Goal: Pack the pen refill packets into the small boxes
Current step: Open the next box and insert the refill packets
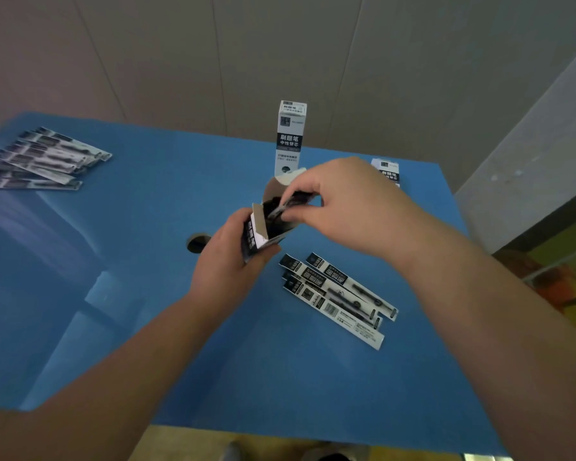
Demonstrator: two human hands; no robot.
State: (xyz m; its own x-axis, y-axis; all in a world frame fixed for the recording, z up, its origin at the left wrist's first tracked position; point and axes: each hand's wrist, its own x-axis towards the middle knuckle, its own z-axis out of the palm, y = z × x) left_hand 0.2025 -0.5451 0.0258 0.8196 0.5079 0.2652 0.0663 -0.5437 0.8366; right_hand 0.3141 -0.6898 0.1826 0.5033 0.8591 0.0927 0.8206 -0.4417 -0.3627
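Now | left hand [228, 261] holds open box [263, 227] | right hand [343, 207] pinches packets [288, 204] inside

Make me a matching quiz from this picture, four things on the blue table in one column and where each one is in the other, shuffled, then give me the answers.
Things
1. open box
2. upright closed box
3. fanned pile of refill packets
4. small group of refill packets

Places
A. far left of the table
B. gripped in the left hand
C. flat on the table under the right forearm
D. standing at the table's far edge

Pairs: 1-B, 2-D, 3-A, 4-C
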